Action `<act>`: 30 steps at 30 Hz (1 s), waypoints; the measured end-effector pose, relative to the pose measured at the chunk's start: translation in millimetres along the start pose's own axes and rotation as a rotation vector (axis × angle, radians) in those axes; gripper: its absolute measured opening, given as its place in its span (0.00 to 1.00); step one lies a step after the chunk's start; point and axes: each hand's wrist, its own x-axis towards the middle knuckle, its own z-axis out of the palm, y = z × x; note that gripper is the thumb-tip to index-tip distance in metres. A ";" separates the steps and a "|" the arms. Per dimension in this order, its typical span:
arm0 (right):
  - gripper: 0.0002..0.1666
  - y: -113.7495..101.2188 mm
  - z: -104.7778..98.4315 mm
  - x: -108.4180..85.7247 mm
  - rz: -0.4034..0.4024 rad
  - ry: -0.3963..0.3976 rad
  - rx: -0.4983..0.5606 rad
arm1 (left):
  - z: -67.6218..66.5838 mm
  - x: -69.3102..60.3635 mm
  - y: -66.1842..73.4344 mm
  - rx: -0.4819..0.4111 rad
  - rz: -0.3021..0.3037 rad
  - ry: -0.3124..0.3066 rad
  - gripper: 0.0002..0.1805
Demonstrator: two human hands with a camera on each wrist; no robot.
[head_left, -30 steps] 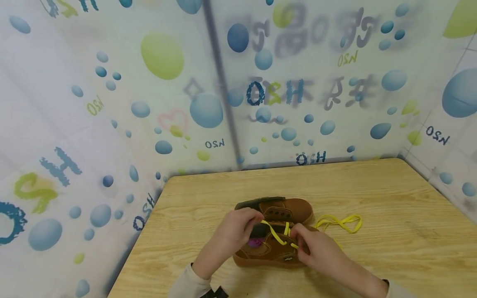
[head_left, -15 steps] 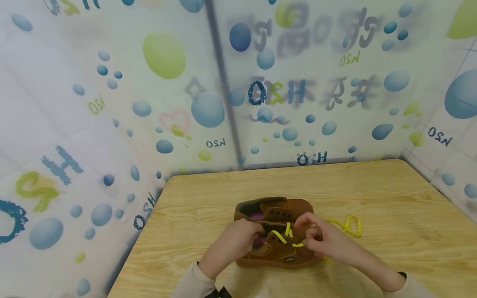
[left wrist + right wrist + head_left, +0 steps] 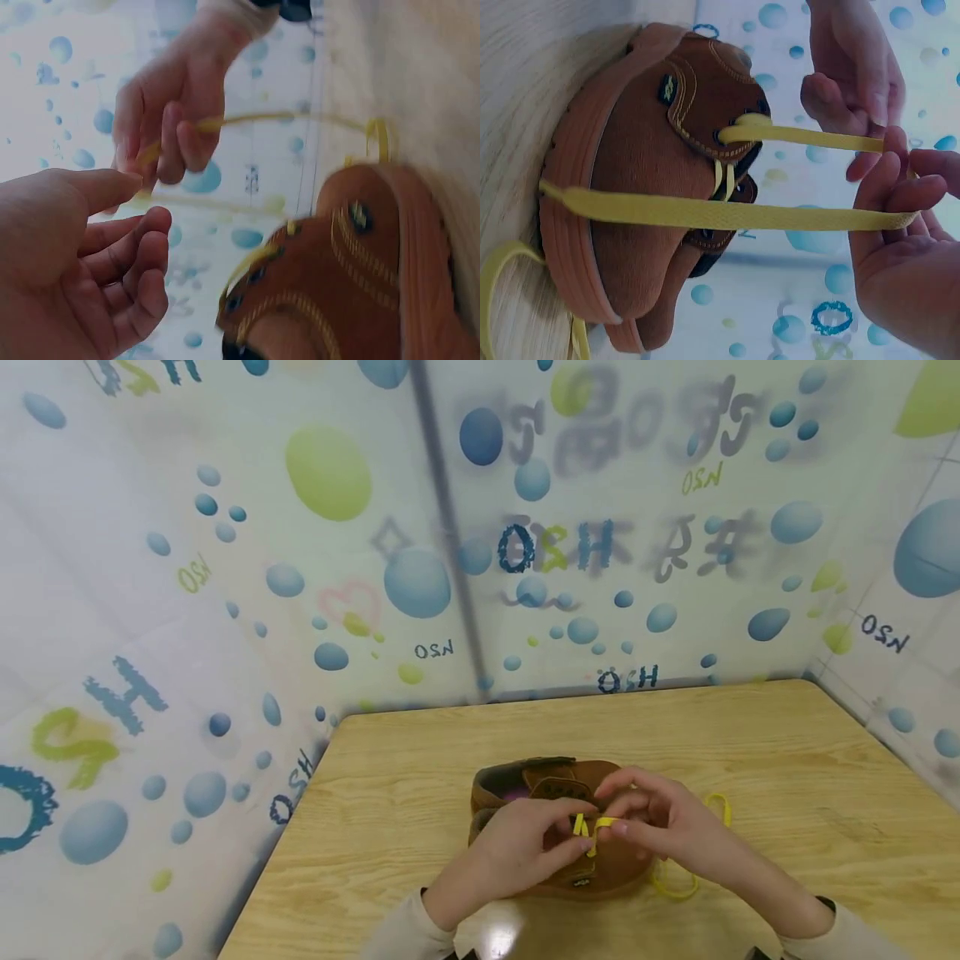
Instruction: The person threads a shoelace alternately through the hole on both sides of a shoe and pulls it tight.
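A brown shoe point(image 3: 641, 161) lies nearer me on the table, a yellow shoelace point(image 3: 802, 139) running through its eyelets. My right hand point(image 3: 667, 818) pinches the lace above the toe; in the right wrist view the lace is drawn out from an eyelet to those fingers, and another stretch crosses the toe to the same hand. My left hand point(image 3: 517, 847) hovers over the shoe's opening, thumb and fingers apart, its tips close to the right fingers and the lace. In the left wrist view its other fingers point(image 3: 154, 247) are loosely bent. It hides much of the shoe in the head view.
A second brown shoe point(image 3: 495, 781) stands just behind, with bare eyelets. Loose yellow lace point(image 3: 678, 893) trails on the wooden table point(image 3: 810, 827) to the right. A printed curtain point(image 3: 637, 610) borders the table's back and sides.
My left hand has let go of the lace at the shoe's opening and moved right toward my right hand. The right hand, briefly loose, now pinches the lace drawn up from the eyelet.
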 end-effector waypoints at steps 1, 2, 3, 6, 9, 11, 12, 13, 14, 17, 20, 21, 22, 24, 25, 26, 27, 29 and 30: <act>0.18 0.5 2.2 0.6 0.002 -0.005 -0.003 | 1.5 1.5 2.2 -0.060 0.015 -0.026 0.10; 0.18 1.0 3.5 0.9 -0.007 -0.008 -0.020 | 3.2 2.2 3.6 -0.112 0.024 -0.043 0.08; 0.18 1.3 4.3 0.9 -0.002 0.002 -0.047 | 4.8 2.0 4.0 -0.158 0.033 -0.045 0.08; 0.16 2.7 0.7 -0.6 0.037 0.063 -0.126 | 6.5 -0.6 1.6 -0.232 0.028 -0.001 0.14; 0.16 5.4 -8.0 -3.7 0.122 0.152 -0.186 | 4.3 -3.6 -1.2 -0.310 -0.002 0.073 0.16; 0.17 8.0 -13.2 -5.5 0.179 0.213 -0.205 | 1.7 -4.7 -2.4 -0.325 -0.006 0.133 0.16; 0.18 9.6 -14.8 -6.2 0.193 0.245 -0.245 | 0.5 -4.9 -2.7 -0.338 -0.010 0.161 0.16; 0.17 11.1 -15.6 -6.8 0.198 0.284 -0.305 | -0.7 -5.1 -2.8 -0.348 -0.013 0.187 0.16; 0.18 12.7 -15.9 -7.2 0.195 0.316 -0.370 | -1.7 -5.1 -2.8 -0.345 -0.014 0.211 0.17; 0.18 17.4 -13.5 -6.9 0.178 0.402 -0.627 | -3.4 -5.7 -2.3 -0.348 -0.032 0.248 0.17; 0.19 20.4 -8.9 -6.1 0.233 0.435 -0.735 | -3.4 -6.2 -2.3 -0.372 -0.036 0.213 0.16; 0.19 21.0 -7.6 -5.6 0.257 0.432 -0.732 | -3.7 -6.0 -2.4 -0.367 -0.029 0.187 0.16; 0.19 21.2 -6.4 -5.3 0.284 0.424 -0.705 | -4.3 -5.9 -2.7 -0.357 -0.021 0.159 0.15; 0.15 21.5 -4.9 -4.0 0.317 0.396 -0.636 | -6.6 -5.0 -4.2 -0.314 -0.003 0.120 0.15; 0.13 21.6 -4.3 -3.3 0.316 0.383 -0.613 | -8.5 -4.6 -5.4 -0.281 0.008 0.120 0.15; 0.11 21.8 -3.9 -2.5 0.306 0.371 -0.599 | -10.8 -4.1 -6.8 -0.248 0.012 0.129 0.15; 0.10 22.0 -3.5 -1.6 0.299 0.360 -0.594 | -13.5 -3.7 -8.2 -0.217 0.006 0.148 0.15; 0.10 22.8 -3.1 -0.5 0.279 0.341 -0.587 | -18.0 -3.3 -12.1 -0.154 -0.014 0.205 0.13; 0.10 23.0 -2.7 -0.1 0.269 0.336 -0.581 | -19.7 -3.1 -14.2 -0.124 -0.030 0.234 0.13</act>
